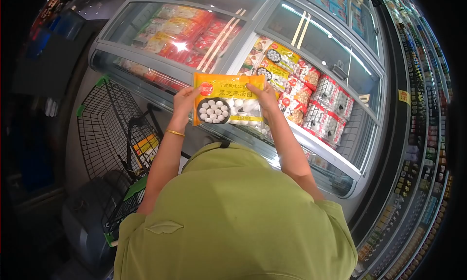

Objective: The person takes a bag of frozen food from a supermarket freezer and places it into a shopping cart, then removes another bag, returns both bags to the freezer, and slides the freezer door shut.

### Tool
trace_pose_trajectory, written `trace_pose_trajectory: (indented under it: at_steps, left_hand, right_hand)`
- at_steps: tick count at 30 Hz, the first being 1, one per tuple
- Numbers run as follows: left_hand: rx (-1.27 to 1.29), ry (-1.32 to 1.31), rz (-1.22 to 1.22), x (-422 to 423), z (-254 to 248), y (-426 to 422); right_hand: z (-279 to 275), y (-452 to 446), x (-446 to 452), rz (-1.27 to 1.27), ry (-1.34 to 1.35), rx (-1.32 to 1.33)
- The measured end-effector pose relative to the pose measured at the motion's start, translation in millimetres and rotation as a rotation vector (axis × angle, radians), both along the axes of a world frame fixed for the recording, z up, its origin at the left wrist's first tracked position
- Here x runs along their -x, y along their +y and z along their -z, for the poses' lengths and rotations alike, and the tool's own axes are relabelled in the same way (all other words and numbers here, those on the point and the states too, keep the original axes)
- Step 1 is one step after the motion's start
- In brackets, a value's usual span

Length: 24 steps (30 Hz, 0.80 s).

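Between my hands, in front of the freezer, I hold a yellow bag of frozen tangyuan (pixel 229 101) with its printed front toward me. A dark bowl of white balls is pictured on it, and white balls show through a clear part. My left hand (pixel 185 101) is closed on the bag's left edge, thumb on the front. On the upper right edge my right hand (pixel 266 96) pinches it the same way. The fingers behind the bag are hidden. More yellow bags (pixel 275 73) lie just beyond in the freezer's open section.
A chest freezer (pixel 321 156) with glass lids stands before me. Red-and-white packs (pixel 328 109) sit at its right, colourful bags (pixel 177 34) under the left lid. On my left is a shopping cart (pixel 104 129) with green corners. Stocked shelves (pixel 423 148) line the right side.
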State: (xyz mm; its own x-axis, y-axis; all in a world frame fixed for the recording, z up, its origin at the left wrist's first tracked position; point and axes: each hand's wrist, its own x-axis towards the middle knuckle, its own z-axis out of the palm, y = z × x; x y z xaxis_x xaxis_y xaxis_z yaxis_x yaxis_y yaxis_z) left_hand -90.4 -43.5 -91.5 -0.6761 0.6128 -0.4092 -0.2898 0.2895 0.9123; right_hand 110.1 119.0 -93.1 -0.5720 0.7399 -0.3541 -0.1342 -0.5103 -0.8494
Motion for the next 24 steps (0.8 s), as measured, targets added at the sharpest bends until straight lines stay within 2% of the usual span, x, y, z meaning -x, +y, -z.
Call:
trace_pose_trajectory:
  at_steps: [24]
  left_hand:
    - [-0.052,0.009,0.024,-0.6,4.4,-0.9]
  right_hand:
    - [5.2,1.9,-4.3,-0.024,0.037,0.019]
